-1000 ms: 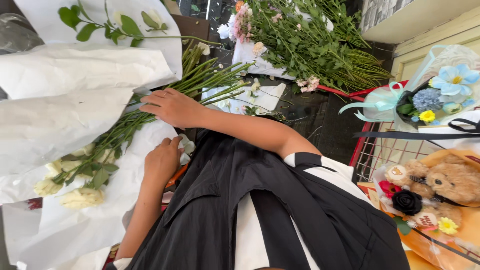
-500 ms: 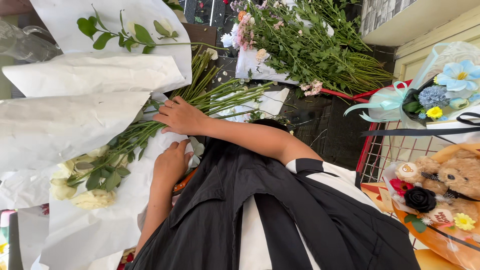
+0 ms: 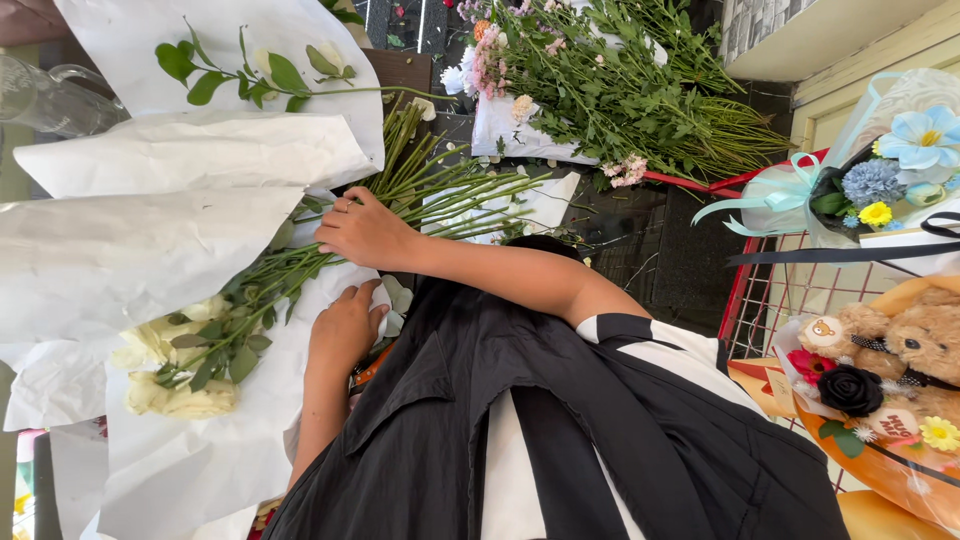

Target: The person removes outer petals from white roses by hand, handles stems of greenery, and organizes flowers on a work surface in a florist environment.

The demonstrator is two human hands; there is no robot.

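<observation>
A bunch of white roses [image 3: 170,375] with long green stems [image 3: 440,190] lies across sheets of white wrapping paper [image 3: 150,250]. My right hand [image 3: 365,235] rests over the stems at the middle of the bunch, its fingers curled around them. My left hand [image 3: 345,325] sits just below it, pressing on the edge of the white paper beside the leaves. A single leafy rose stem [image 3: 260,80] lies apart on another white sheet above. My black apron [image 3: 520,440] fills the lower frame.
A pile of green stems with small pink and white flowers [image 3: 620,90] lies on dark tiles. On the right are a red wire rack [image 3: 745,300], a wrapped blue-flower bouquet [image 3: 890,170] and a bouquet holding a teddy bear [image 3: 920,340]. A clear glass vessel [image 3: 50,95] sits top left.
Both hands have shifted slightly along the stems, and my left hand has come closer to the right. The bunch stays on the paper.
</observation>
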